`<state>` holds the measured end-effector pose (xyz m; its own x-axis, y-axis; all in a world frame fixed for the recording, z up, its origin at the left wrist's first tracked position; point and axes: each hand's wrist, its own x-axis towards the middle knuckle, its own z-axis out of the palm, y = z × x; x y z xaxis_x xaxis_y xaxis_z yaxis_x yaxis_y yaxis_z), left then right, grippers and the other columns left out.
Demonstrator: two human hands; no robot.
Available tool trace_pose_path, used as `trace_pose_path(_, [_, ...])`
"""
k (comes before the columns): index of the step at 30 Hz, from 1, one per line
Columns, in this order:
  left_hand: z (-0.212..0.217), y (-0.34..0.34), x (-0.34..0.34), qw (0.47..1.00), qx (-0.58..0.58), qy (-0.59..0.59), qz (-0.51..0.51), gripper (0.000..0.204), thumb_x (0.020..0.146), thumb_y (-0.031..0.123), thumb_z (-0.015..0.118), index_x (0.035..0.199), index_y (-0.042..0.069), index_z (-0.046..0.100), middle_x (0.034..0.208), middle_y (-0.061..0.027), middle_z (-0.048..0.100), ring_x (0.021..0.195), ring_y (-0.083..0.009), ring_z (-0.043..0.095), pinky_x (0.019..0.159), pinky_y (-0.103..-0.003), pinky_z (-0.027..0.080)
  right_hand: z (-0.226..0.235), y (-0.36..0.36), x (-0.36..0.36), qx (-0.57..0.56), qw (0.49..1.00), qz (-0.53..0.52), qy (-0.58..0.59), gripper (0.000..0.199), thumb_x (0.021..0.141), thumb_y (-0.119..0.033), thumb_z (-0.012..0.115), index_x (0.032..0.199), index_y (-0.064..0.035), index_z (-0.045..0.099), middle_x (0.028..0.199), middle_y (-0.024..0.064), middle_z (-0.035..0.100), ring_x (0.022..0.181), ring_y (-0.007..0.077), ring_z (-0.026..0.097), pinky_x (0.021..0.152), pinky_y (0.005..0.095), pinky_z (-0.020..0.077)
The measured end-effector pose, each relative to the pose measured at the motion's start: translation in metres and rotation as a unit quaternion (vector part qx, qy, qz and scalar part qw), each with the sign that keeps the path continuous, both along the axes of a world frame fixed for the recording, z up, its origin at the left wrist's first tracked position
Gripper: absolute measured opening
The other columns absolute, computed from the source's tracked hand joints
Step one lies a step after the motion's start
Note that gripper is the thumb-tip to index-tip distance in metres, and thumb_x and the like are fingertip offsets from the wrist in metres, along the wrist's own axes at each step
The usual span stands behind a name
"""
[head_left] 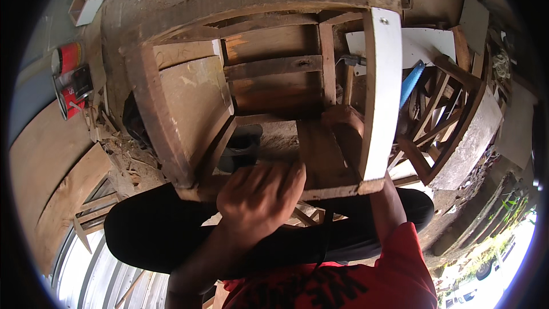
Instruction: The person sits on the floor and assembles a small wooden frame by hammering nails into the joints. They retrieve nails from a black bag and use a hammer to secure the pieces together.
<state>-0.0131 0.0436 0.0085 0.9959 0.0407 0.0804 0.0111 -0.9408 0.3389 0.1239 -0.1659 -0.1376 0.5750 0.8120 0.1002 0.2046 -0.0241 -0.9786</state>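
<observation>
A wooden cabinet frame, brown with one white-faced side, stands tilted over my lap, its near rail towards me. My left hand is closed over that near rail, fingers curled on its edge. Seen through the frame's opening, my right hand is closed round the wooden handle of a hammer, with the dark head upward behind the white side piece. My right forearm passes beneath the frame. Brown panels and cross rails line the inside.
A blue saw blade rests beside another slatted wooden frame at the right. Red cans stand at the left, near a small white box. Scrap wood lies around, and a dark container shows through the opening.
</observation>
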Motion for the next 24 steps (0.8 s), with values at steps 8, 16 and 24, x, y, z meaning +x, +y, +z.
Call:
trace_pose_path(8, [0.0,-0.008,-0.004,0.999,0.012,0.032,0.033,0.039,0.064,0.027,0.088,0.092,0.013,0.064,0.085,-0.0047,0.07,0.079,-0.0245,0.07,0.07,-0.038,0.055,-0.023,-0.012,-0.009,-0.057,0.998,-0.008,-0.003,0.051,0.073,-0.003,0.077,0.121,-0.0023,0.061,0.094,0.0101,0.071,0.086,0.0242,0.069,0.083,0.0371,0.0541])
trace_pose_path(16, [0.067,0.047,0.033,0.999,-0.009,-0.032,0.002,0.058,0.059,0.037,0.093,0.104,0.007,0.072,0.101,-0.0146,0.073,0.095,-0.0309,0.07,0.085,-0.044,0.054,0.054,0.022,-0.038,0.013,0.996,-0.085,0.038,0.09,0.077,-0.017,0.089,0.149,-0.0012,0.036,0.135,0.0162,0.062,0.127,0.0227,0.055,0.109,0.0399,0.0415])
trace_pose_path(24, [0.007,0.027,0.011,0.932,-0.004,-0.355,0.067,0.07,0.071,0.032,0.089,0.128,0.009,0.057,0.13,-0.0146,0.055,0.122,-0.0334,0.055,0.101,-0.049,0.045,0.048,0.026,-0.01,-0.021,0.991,-0.131,-0.032,0.104,0.07,-0.028,0.094,0.147,0.0039,0.032,0.138,0.023,0.056,0.132,0.0278,0.05,0.113,0.0408,0.0379])
